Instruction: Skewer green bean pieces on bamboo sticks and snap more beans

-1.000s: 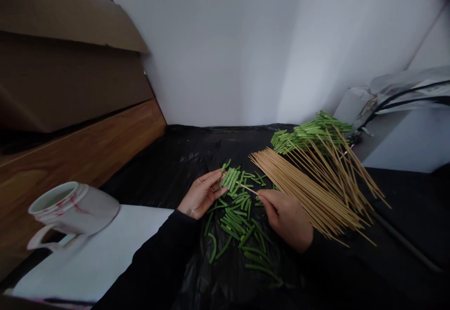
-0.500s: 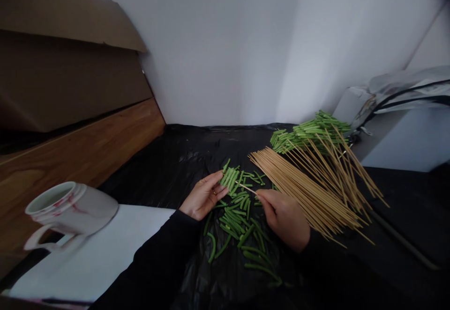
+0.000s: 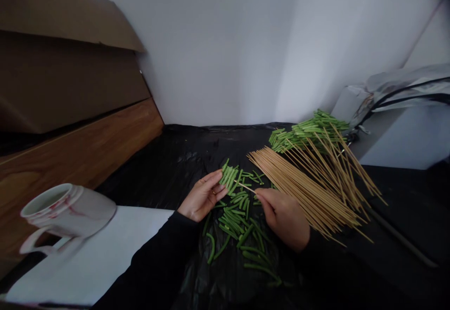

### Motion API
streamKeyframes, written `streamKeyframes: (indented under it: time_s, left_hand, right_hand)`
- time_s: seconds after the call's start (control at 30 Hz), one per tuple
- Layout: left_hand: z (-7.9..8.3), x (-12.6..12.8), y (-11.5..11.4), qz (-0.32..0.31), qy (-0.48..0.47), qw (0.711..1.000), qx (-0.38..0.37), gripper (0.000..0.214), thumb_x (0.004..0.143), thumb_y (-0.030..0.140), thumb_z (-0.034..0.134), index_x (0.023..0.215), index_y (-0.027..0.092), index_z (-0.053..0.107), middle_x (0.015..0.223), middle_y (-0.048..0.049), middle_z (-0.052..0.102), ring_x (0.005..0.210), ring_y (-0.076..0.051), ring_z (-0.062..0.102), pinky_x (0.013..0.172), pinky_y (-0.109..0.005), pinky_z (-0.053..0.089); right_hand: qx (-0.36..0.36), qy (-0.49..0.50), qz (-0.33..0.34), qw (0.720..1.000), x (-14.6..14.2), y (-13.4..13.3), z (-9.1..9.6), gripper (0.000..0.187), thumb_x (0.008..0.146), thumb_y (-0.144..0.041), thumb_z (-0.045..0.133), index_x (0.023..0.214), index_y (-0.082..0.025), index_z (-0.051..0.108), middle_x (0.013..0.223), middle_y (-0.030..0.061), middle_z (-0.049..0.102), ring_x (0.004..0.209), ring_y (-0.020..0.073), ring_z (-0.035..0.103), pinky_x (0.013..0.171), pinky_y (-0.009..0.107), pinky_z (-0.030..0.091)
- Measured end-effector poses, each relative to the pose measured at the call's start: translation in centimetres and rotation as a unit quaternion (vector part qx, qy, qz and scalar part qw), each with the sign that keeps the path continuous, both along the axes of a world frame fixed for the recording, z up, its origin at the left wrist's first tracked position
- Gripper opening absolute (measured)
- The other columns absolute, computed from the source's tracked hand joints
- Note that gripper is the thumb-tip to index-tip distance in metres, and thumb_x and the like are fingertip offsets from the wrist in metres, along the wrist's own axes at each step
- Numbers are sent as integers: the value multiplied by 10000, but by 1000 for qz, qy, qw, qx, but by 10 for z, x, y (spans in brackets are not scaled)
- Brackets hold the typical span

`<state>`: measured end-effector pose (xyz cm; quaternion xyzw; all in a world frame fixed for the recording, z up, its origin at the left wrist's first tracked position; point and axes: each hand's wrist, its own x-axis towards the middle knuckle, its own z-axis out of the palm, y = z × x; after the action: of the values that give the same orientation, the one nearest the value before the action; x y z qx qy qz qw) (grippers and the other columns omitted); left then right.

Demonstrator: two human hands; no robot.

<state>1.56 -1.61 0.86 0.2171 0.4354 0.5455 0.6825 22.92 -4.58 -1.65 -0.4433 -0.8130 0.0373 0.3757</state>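
My left hand (image 3: 204, 195) is closed on a row of short green bean pieces (image 3: 230, 177), thumb and fingers at their left side. A thin wooden skewer (image 3: 246, 187) runs from that row to my right hand (image 3: 286, 216), which grips its near end in a pinch. The skewer's far part is hidden among the held pieces. Below and between both hands lie loose cut green beans (image 3: 234, 221), some short and straight, others longer and curved. Right of my right hand is a large bundle of bare skewers (image 3: 302, 183).
Skewered green beans (image 3: 316, 127) are piled at the back right, by a white box (image 3: 404, 132) with plastic and cables. A mug (image 3: 73, 209) stands on a white sheet (image 3: 133, 235) at left. Black plastic (image 3: 186, 151) covers the table; a cardboard box (image 3: 70, 80) is behind.
The view has shifted very slightly. Both hands, the skewer and the held bean pieces keep almost the same positions.
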Motion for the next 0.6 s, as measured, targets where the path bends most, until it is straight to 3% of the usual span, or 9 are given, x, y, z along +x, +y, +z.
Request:
streamKeyframes:
  time_s: [0.27, 0.6]
  left_hand:
    - [1, 2, -3, 9, 43, 997, 63, 216, 682, 113, 799, 881, 128, 717, 765, -22, 713, 622, -87, 642, 587, -176, 536]
    - [10, -12, 6, 138, 14, 986, 87, 126, 781, 66, 690, 881, 138, 712, 783, -21, 729, 637, -102, 667, 576, -192, 547]
  right_hand:
    - [18, -33, 0, 999, 2, 1, 1, 263, 960, -210, 411, 1004, -200, 670, 862, 65, 705, 811, 170, 659, 735, 250, 474]
    - [22, -62, -33, 997, 7, 2, 6, 288, 975, -250, 399, 1024, -207, 679, 842, 62, 701, 781, 162, 657, 712, 244, 467]
